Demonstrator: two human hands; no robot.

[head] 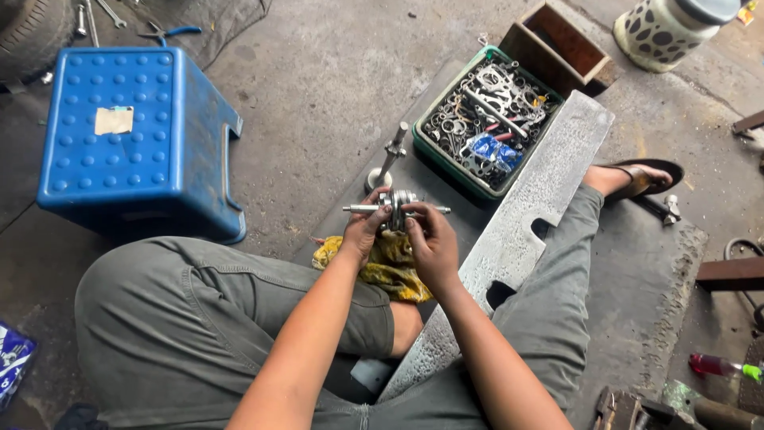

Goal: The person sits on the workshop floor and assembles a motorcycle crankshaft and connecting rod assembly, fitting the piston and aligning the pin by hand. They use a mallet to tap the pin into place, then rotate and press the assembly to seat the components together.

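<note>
You have the shaft assembly (396, 209) clamped between your left hand (364, 228) and right hand (430, 239), held above the yellow rag (387, 269); it looks assembled, though how much remains I cannot tell; beyond your grip stands the parts tray (434, 151), the metal plate (541, 195) to its right, the blue stool (135, 135) well left; open floor between.

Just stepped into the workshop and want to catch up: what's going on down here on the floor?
A person sits on the concrete floor holding a metal crankshaft in both hands: the left hand grips one side, the right hand the other, shafts pointing sideways. A yellow rag lies beneath it. Just beyond stand an upright metal tool and a green tray of small metal parts. A blue plastic stool sits to the left, and a long steel plate lies across one leg.
</note>
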